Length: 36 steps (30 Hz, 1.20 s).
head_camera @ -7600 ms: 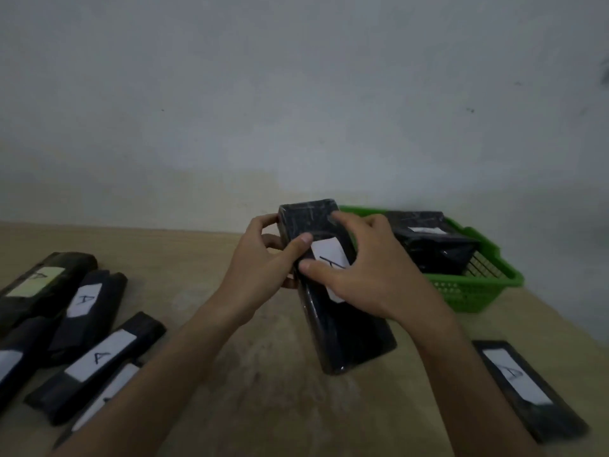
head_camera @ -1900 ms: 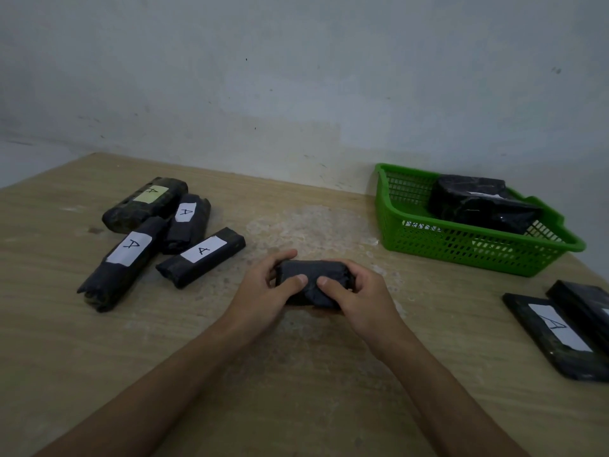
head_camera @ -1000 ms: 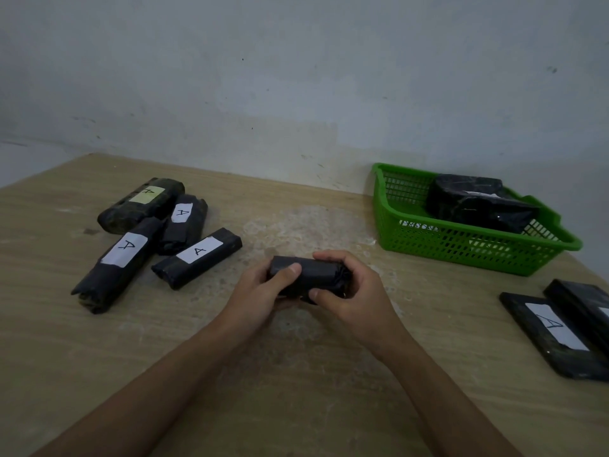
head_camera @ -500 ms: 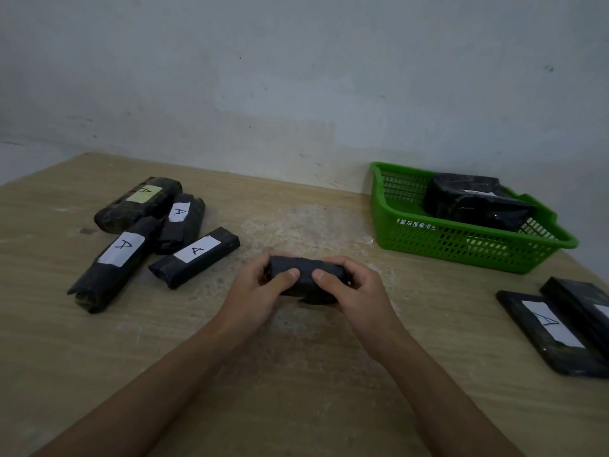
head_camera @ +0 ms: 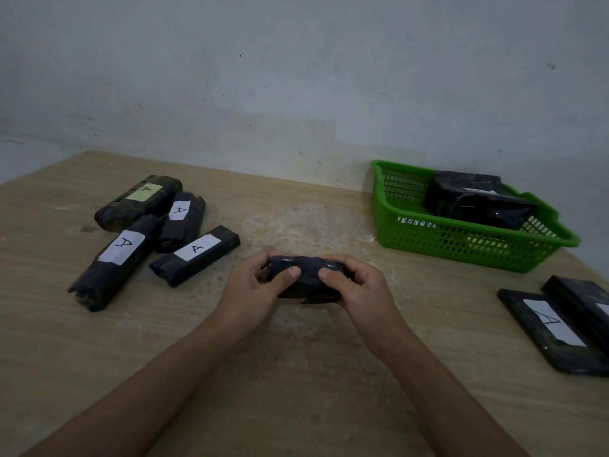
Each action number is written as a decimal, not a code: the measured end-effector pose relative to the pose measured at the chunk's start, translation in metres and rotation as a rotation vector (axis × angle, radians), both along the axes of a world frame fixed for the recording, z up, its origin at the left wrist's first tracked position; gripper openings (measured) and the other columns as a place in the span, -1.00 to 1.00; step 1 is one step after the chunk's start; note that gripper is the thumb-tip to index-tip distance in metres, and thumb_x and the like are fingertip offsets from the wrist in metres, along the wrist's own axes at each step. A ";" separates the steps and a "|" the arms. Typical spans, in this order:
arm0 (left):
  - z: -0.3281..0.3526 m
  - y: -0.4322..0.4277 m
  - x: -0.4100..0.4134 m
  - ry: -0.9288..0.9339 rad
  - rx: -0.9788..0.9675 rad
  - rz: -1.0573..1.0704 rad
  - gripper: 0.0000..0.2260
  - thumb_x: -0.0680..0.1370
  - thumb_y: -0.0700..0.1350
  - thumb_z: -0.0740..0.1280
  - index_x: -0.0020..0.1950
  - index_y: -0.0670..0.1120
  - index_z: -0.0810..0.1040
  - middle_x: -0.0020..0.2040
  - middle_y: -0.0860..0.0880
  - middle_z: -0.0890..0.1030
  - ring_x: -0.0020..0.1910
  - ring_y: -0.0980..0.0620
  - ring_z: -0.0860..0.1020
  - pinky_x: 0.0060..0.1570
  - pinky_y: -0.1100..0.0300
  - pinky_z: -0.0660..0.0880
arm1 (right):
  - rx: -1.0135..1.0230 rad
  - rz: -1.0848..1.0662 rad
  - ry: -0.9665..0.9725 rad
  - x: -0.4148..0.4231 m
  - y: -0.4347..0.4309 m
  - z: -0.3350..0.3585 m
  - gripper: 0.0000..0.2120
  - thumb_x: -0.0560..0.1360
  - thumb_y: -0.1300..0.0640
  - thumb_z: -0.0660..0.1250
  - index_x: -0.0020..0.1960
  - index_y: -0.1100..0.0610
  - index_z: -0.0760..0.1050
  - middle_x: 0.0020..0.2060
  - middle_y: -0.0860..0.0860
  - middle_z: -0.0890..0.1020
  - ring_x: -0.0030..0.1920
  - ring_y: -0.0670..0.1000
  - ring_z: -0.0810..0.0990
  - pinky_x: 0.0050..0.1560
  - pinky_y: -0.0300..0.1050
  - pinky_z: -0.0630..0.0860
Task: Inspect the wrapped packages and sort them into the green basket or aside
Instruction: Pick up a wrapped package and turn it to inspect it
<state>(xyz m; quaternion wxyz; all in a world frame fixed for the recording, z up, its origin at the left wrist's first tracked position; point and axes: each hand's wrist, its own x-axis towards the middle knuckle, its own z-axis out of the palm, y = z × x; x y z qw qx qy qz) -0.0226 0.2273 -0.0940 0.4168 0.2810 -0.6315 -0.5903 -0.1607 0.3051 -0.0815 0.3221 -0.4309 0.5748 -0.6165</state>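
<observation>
Handwritten "A" labels on black packages

Four left packages (head_camera: 194,255) bear "A" labels; the flat right package (head_camera: 553,331) also reads "A".

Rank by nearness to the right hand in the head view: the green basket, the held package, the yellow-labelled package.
From the right hand:
1. Held package, in its grip, centre.
2. Green basket, right, behind.
3. Yellow-labelled package, far left.

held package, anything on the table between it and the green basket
Nothing visible. The package, gripped by the left hand and right hand, has bare table up to the basket, which already holds one package.
</observation>
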 end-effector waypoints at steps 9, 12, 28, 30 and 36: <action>0.002 -0.001 0.000 0.070 0.011 0.018 -0.94 0.48 -0.25 0.35 -0.09 -0.12 0.58 -0.09 -0.01 0.63 -0.10 0.13 0.62 -0.09 0.28 0.58 | -0.065 0.096 0.102 -0.001 0.004 0.003 -0.75 0.44 0.42 0.34 0.01 0.16 0.63 -0.06 0.04 0.70 -0.05 -0.07 0.66 -0.08 -0.27 0.55; 0.005 0.001 -0.001 0.029 -0.013 0.036 -0.92 0.50 -0.27 0.33 -0.11 -0.11 0.58 -0.12 0.03 0.61 -0.22 0.25 0.60 -0.22 0.40 0.53 | -0.083 0.097 0.189 -0.004 0.004 0.003 -0.79 0.45 0.35 0.37 0.05 0.15 0.62 -0.04 0.03 0.69 -0.02 -0.06 0.66 -0.06 -0.24 0.55; 0.010 0.002 0.010 0.081 -0.236 -0.080 -0.76 0.52 -0.11 0.25 0.17 0.05 0.48 0.10 -0.02 0.58 0.07 0.14 0.59 -0.07 0.33 0.54 | -0.161 0.055 0.284 -0.008 0.010 0.016 -0.60 0.40 0.42 0.40 0.05 -0.03 0.57 -0.05 -0.08 0.67 -0.07 -0.17 0.64 -0.14 -0.31 0.54; 0.010 0.002 0.010 0.073 -0.309 -0.079 -0.73 0.49 -0.12 0.27 0.17 0.09 0.46 0.09 0.00 0.56 0.05 0.16 0.59 -0.08 0.35 0.54 | -0.153 0.071 0.278 -0.006 0.010 0.013 -0.65 0.41 0.34 0.43 0.07 -0.04 0.57 -0.05 -0.06 0.68 -0.06 -0.13 0.65 -0.12 -0.24 0.57; 0.006 0.003 0.008 0.045 -0.361 -0.102 -0.75 0.47 -0.16 0.31 0.10 0.10 0.50 0.03 0.13 0.59 0.02 0.13 0.61 -0.06 0.34 0.54 | -0.153 0.019 0.298 -0.006 0.009 0.010 -0.78 0.39 0.06 0.39 0.03 0.01 0.62 -0.08 -0.03 0.68 -0.07 -0.01 0.66 -0.10 -0.20 0.59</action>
